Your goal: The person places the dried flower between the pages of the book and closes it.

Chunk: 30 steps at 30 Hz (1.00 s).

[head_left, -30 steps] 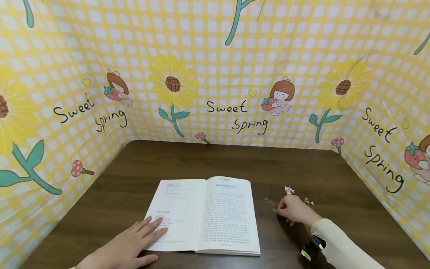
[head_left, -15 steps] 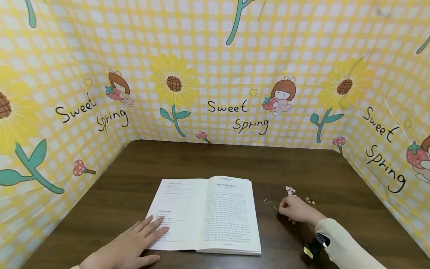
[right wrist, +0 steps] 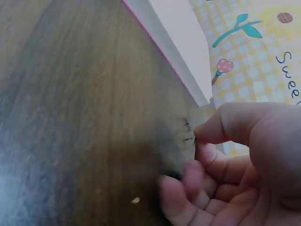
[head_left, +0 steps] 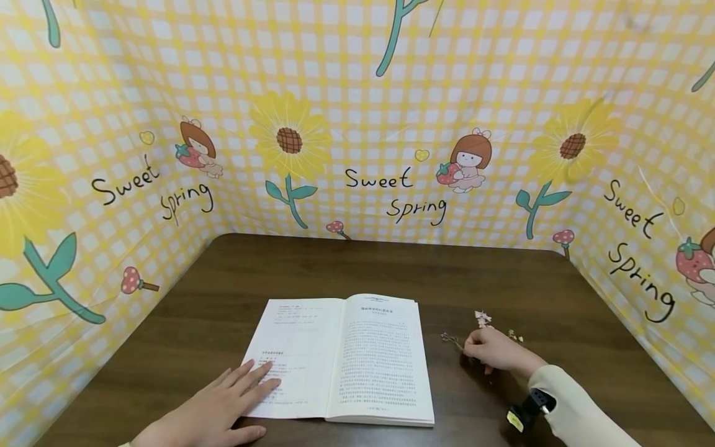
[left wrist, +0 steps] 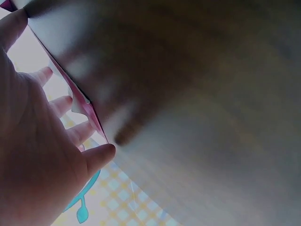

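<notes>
An open book [head_left: 377, 360] lies on the dark wooden table, its pages printed with small text. My left hand [head_left: 215, 403] rests spread on the lower left page, fingers straight, thumb off the book's near edge. To the right of the book, my right hand [head_left: 497, 351] pinches a thin sprig of small purple flowers [head_left: 447, 338] between thumb and forefinger, close to the tabletop. In the right wrist view the sprig [right wrist: 187, 132] shows only as dark bits by the fingertips. Pink flowers [head_left: 482, 318] lie just beyond this hand, and pale yellowish flowers [head_left: 515, 336] lie to its right, partly hidden.
The table [head_left: 279, 261] is bounded at the back and sides by a yellow checked cloth [head_left: 363, 112] with sunflower prints. A black wrist camera [head_left: 527, 406] hangs beneath the right sleeve. A tiny yellowish fragment [right wrist: 136, 200] lies on the wood near the right hand.
My right hand stays at nearly the same spot with the sprig, shifting only slightly. The left hand and the book keep their places.
</notes>
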Tool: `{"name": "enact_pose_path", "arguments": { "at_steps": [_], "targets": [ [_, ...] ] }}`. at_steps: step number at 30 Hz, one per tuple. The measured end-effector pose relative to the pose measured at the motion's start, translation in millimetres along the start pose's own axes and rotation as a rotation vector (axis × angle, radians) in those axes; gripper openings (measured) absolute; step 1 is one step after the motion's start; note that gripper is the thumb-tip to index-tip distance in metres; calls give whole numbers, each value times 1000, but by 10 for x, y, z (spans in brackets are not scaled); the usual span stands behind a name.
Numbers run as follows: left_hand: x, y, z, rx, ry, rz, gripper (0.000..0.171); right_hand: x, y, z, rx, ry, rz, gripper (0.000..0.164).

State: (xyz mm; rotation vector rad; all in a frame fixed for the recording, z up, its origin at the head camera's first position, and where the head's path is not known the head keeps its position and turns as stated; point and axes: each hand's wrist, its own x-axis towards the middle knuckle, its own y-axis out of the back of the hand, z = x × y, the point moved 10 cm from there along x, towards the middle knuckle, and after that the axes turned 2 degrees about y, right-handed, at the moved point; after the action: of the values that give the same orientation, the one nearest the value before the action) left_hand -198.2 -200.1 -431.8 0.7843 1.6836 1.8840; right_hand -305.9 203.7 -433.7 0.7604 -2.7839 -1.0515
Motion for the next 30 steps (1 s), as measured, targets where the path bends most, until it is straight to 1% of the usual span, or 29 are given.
{"name": "enact_pose_path", "arguments": {
  "at_steps": [5, 8, 12, 16, 18, 20, 23, 26, 30],
  "targets": [
    [-9, 5, -27, 11, 19, -1, 70, -23, 44, 21, 172, -54, -12, 16],
    [-12, 7, -32, 17, 26, 1, 70, -20, 56, 55, 215, -72, -7, 14],
    [-7, -1, -19, 5, 16, 2, 70, -21, 57, 124, 264, -80, 16, 10],
    [-5, -12, -13, -3, 11, -3, 70, -27, 45, 175, 336, -94, 22, 8],
    [-6, -17, -13, 5, 15, -8, 70, -28, 36, 189, 370, -108, 18, 11],
    [-6, -12, -12, 24, 15, -4, 69, -29, 26, 196, 398, -121, 11, 18],
    [-5, 18, 7, 79, 0, 24, 69, -32, 15, 193, 418, -126, -4, 26],
    [-5, 43, 23, 126, -12, 50, 69, -42, 11, 179, 420, -119, -22, 28],
    [-4, 39, 25, 145, -13, 49, 69, -56, 6, 168, 435, -115, -34, 31]
  ]
}}
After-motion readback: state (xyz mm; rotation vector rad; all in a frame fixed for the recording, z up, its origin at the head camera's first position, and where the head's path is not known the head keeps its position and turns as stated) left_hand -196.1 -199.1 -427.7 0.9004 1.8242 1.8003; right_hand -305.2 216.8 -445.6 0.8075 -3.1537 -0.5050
